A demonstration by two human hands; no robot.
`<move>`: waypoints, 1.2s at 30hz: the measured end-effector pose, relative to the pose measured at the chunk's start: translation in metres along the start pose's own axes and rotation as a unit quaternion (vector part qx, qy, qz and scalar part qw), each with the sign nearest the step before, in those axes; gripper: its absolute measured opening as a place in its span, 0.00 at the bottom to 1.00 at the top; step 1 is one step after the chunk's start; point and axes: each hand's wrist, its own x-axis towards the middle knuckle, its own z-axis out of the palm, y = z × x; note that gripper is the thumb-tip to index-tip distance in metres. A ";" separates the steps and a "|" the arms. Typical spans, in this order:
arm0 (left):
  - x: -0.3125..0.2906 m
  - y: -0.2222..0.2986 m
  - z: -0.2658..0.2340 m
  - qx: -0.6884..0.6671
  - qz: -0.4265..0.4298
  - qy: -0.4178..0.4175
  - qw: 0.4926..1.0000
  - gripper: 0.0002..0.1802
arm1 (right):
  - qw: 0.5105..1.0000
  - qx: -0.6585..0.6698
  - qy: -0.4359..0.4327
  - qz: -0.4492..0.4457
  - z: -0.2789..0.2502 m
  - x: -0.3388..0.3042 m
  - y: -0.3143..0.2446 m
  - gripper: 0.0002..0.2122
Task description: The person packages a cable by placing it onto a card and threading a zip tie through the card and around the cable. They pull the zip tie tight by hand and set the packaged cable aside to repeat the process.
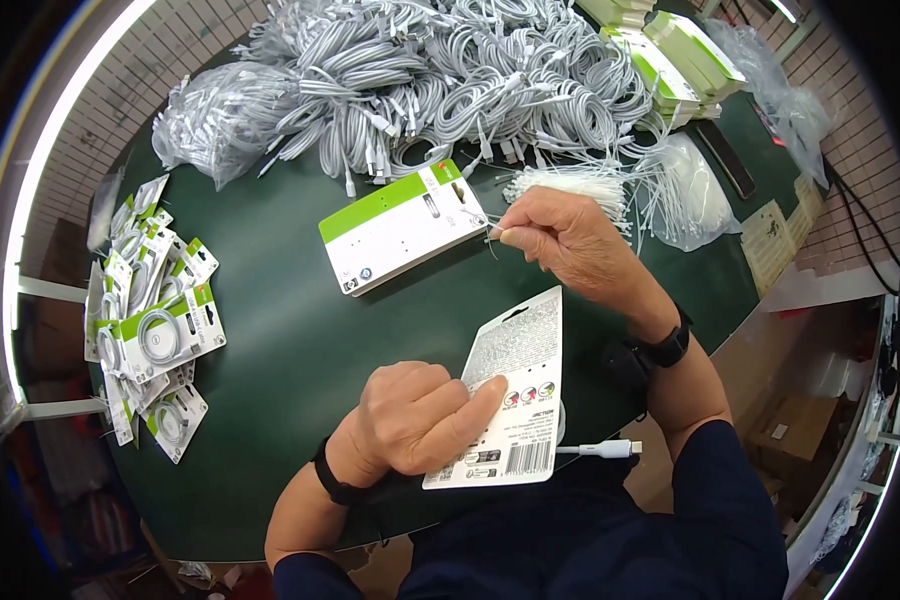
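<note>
My left hand grips a white packaging card, its printed back facing up and tilted near the table's front edge. Behind the card a white USB cable pokes out, its plug pointing right; the rest of it is hidden. Thumb and fingers of my right hand are pinched on thin white cable ties, just off the right end of a stack of green-and-white cards. Right behind that hand lies a bundle of white cable ties.
Coiled white cables are heaped along the back. Finished-looking cards with cables pile up at left. Green-and-white boxes, a bag of cable ties and a dark phone lie at back right on the green table.
</note>
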 end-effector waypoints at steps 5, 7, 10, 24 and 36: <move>0.000 0.010 -0.007 0.005 0.007 -0.033 0.999 0.23 | 0.996 0.067 0.008 -0.064 0.002 -0.007 -0.029 0.04; 0.001 0.013 -0.010 0.002 0.016 -0.041 0.999 0.26 | 0.993 0.101 0.005 -0.063 0.005 -0.012 -0.046 0.04; -0.004 0.019 -0.012 0.010 0.012 -0.037 0.999 0.27 | 0.977 0.191 0.022 -0.089 0.020 -0.016 -0.060 0.04; 0.001 0.021 -0.004 0.011 0.070 0.015 0.997 0.24 | 0.977 0.097 -0.130 -0.141 0.021 -0.029 -0.071 0.09; 0.001 0.020 -0.004 -0.002 0.064 0.017 0.998 0.24 | 0.977 0.052 -0.160 -0.129 0.018 -0.025 -0.074 0.09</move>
